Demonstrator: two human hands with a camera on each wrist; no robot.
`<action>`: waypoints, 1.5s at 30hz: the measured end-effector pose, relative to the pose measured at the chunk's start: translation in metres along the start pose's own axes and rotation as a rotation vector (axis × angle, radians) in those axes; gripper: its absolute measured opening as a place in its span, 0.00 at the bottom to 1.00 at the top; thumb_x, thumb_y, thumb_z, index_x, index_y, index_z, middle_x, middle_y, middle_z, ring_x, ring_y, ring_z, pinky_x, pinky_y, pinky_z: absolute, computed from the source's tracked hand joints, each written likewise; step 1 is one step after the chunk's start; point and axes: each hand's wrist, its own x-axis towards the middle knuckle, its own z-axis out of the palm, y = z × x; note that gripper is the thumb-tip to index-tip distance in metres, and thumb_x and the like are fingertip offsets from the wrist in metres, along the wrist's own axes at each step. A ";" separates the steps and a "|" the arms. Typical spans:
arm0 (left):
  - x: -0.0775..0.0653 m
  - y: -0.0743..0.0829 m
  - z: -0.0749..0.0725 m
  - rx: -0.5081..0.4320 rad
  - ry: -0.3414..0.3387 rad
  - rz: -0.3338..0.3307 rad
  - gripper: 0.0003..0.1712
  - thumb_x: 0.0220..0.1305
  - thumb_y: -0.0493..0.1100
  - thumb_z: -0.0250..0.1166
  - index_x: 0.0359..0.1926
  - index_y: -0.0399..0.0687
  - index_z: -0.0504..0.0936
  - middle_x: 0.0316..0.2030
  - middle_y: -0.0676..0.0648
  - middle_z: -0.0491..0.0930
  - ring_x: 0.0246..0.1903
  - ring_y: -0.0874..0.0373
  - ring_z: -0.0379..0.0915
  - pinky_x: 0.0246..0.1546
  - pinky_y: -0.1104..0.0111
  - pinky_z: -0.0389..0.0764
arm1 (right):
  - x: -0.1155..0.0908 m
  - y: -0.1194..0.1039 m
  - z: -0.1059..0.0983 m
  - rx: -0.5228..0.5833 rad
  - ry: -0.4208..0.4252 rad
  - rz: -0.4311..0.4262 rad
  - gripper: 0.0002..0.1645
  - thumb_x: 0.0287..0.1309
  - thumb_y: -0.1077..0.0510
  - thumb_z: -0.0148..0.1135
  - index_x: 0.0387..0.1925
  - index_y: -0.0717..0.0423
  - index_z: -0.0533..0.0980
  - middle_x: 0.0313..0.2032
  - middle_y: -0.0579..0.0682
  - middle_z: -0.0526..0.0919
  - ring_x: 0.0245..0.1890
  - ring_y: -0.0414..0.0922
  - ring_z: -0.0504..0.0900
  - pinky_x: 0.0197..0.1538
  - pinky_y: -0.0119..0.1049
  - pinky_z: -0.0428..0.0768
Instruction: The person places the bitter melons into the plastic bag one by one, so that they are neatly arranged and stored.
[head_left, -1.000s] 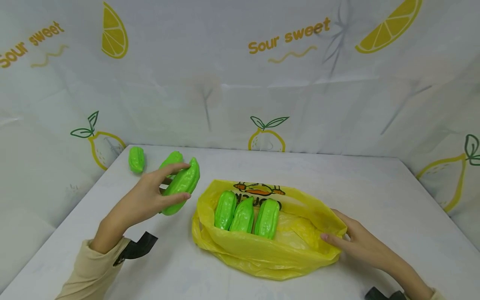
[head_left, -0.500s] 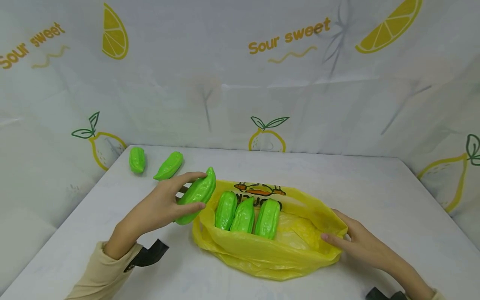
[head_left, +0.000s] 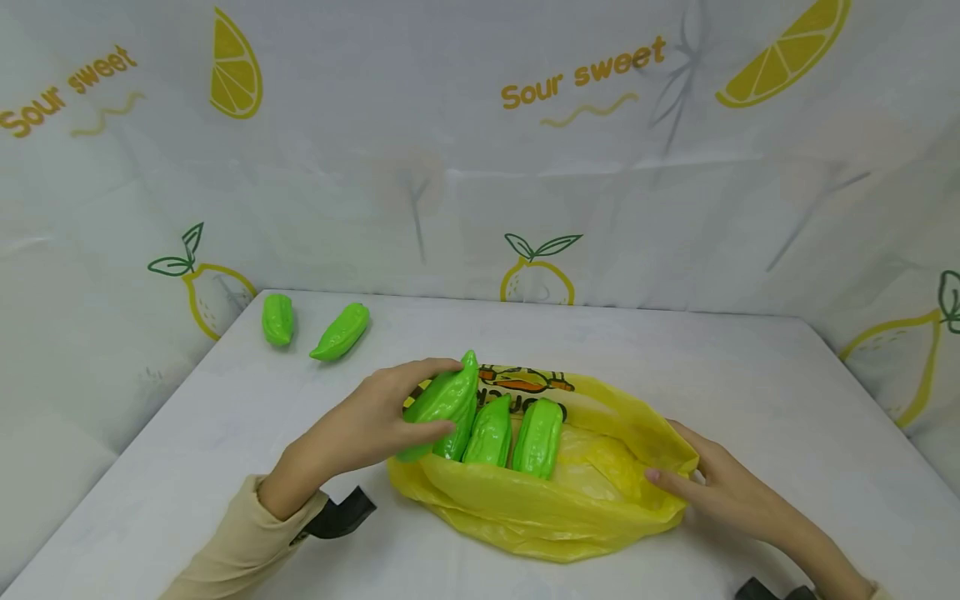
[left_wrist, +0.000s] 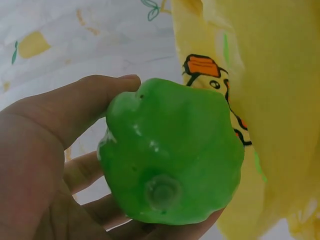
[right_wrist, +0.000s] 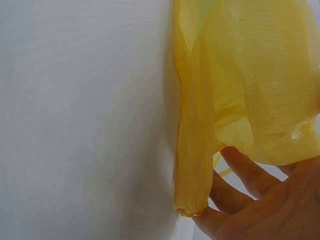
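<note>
In the head view, my left hand (head_left: 367, 425) grips a glossy green bitter melon (head_left: 441, 400) with a ribbed body and pointed tip. Thumb and fingers lie on either side of it, over the left end of a yellow plastic bag (head_left: 540, 521). The left wrist view shows the melon's blunt, lobed end (left_wrist: 175, 150) close up. Inside the open bag lie several more bitter melons, such as one (head_left: 537, 439) in the middle; the held one partly hides the leftmost. At the bag's right end, my right hand (head_left: 738, 483) holds the rim, thumb on the near side.
Two other bitter melons lie at the table's back left, one (head_left: 277, 320) near the corner and one (head_left: 341, 332) to its right. Behind the white table (head_left: 675, 342) hangs a pale sheet (head_left: 375, 125) printed with lemons.
My left hand has carried the bitter melon rightward, from left of the bag to above its left end. The right hand keeps its hold on the rim.
</note>
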 end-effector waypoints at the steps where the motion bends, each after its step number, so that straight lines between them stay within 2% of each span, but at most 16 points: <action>1: 0.002 0.003 0.002 -0.001 -0.007 0.005 0.36 0.62 0.47 0.71 0.69 0.50 0.69 0.67 0.49 0.73 0.66 0.51 0.70 0.63 0.52 0.74 | 0.000 0.000 0.000 0.000 0.000 0.001 0.35 0.67 0.51 0.61 0.69 0.62 0.64 0.66 0.63 0.73 0.64 0.65 0.69 0.58 0.72 0.69; 8: 0.017 0.019 0.013 -0.014 -0.047 0.017 0.38 0.61 0.47 0.71 0.70 0.52 0.68 0.67 0.51 0.72 0.63 0.54 0.72 0.62 0.56 0.76 | -0.001 0.001 0.001 0.006 0.001 -0.002 0.35 0.67 0.52 0.61 0.69 0.61 0.64 0.65 0.62 0.73 0.64 0.65 0.69 0.58 0.72 0.69; 15: 0.030 0.028 0.025 -0.009 -0.063 0.087 0.37 0.61 0.47 0.71 0.70 0.49 0.68 0.66 0.49 0.73 0.61 0.56 0.73 0.62 0.60 0.76 | 0.000 0.000 0.001 -0.029 0.013 -0.010 0.33 0.67 0.51 0.61 0.69 0.59 0.66 0.64 0.59 0.75 0.62 0.60 0.72 0.59 0.65 0.73; 22: 0.039 0.035 0.037 0.026 -0.080 0.099 0.37 0.60 0.50 0.72 0.69 0.53 0.69 0.64 0.50 0.75 0.56 0.59 0.75 0.59 0.62 0.77 | 0.001 0.000 0.001 0.014 0.005 -0.022 0.34 0.67 0.52 0.61 0.69 0.60 0.65 0.65 0.60 0.74 0.63 0.63 0.71 0.58 0.71 0.70; 24: 0.042 0.037 0.040 0.021 -0.091 0.095 0.37 0.61 0.51 0.71 0.69 0.54 0.69 0.64 0.51 0.75 0.54 0.60 0.75 0.58 0.62 0.78 | 0.000 0.000 0.001 0.009 0.004 -0.023 0.34 0.67 0.52 0.61 0.69 0.59 0.65 0.65 0.60 0.74 0.64 0.56 0.72 0.58 0.70 0.70; 29: 0.050 0.042 0.049 0.013 -0.111 0.099 0.37 0.62 0.52 0.70 0.70 0.55 0.69 0.63 0.52 0.76 0.48 0.62 0.74 0.51 0.68 0.78 | -0.001 0.002 0.000 -0.020 0.011 -0.030 0.33 0.67 0.52 0.61 0.69 0.56 0.65 0.64 0.56 0.75 0.61 0.26 0.68 0.58 0.65 0.73; 31: 0.053 0.044 0.052 0.004 -0.119 0.099 0.37 0.62 0.52 0.70 0.70 0.54 0.69 0.61 0.53 0.77 0.46 0.62 0.73 0.48 0.71 0.77 | -0.001 0.001 0.000 -0.022 0.011 -0.031 0.33 0.67 0.52 0.61 0.69 0.57 0.65 0.64 0.56 0.75 0.62 0.31 0.70 0.58 0.65 0.73; 34: 0.058 0.047 0.057 -0.003 -0.128 0.087 0.37 0.63 0.53 0.69 0.70 0.54 0.69 0.59 0.53 0.78 0.43 0.63 0.73 0.44 0.74 0.76 | 0.000 0.001 0.000 -0.006 0.006 -0.027 0.33 0.67 0.52 0.61 0.69 0.58 0.65 0.64 0.58 0.75 0.64 0.50 0.73 0.58 0.69 0.72; 36: 0.061 0.048 0.061 -0.007 -0.135 0.074 0.37 0.63 0.54 0.69 0.70 0.54 0.68 0.57 0.53 0.79 0.43 0.63 0.72 0.42 0.75 0.76 | 0.000 0.001 0.000 0.008 0.002 -0.026 0.33 0.68 0.53 0.60 0.69 0.60 0.65 0.64 0.60 0.74 0.63 0.62 0.71 0.58 0.71 0.71; 38: 0.064 0.050 0.064 0.001 -0.138 0.069 0.37 0.63 0.55 0.69 0.70 0.54 0.69 0.56 0.53 0.79 0.42 0.64 0.72 0.41 0.76 0.75 | 0.000 0.001 0.000 0.014 0.002 -0.027 0.33 0.67 0.53 0.60 0.69 0.60 0.65 0.65 0.60 0.74 0.63 0.63 0.71 0.57 0.71 0.70; 40: 0.066 0.052 0.068 0.004 -0.144 0.067 0.37 0.62 0.55 0.69 0.70 0.54 0.69 0.57 0.52 0.79 0.42 0.64 0.72 0.40 0.76 0.75 | 0.000 0.001 0.000 0.009 0.005 -0.030 0.33 0.67 0.53 0.61 0.69 0.59 0.65 0.64 0.60 0.75 0.64 0.56 0.72 0.58 0.70 0.71; 43: 0.069 0.054 0.075 0.017 -0.156 0.072 0.37 0.63 0.56 0.69 0.70 0.56 0.69 0.57 0.53 0.79 0.43 0.65 0.72 0.40 0.77 0.75 | -0.001 0.002 0.000 -0.006 0.010 -0.039 0.32 0.67 0.53 0.61 0.69 0.57 0.66 0.64 0.57 0.76 0.63 0.36 0.72 0.57 0.66 0.74; 45: 0.072 0.055 0.079 0.017 -0.165 0.076 0.36 0.63 0.56 0.68 0.70 0.57 0.69 0.55 0.54 0.79 0.42 0.65 0.72 0.40 0.77 0.75 | -0.001 0.002 -0.001 -0.015 0.010 -0.043 0.32 0.67 0.53 0.61 0.69 0.54 0.66 0.63 0.55 0.76 0.60 0.25 0.69 0.57 0.63 0.76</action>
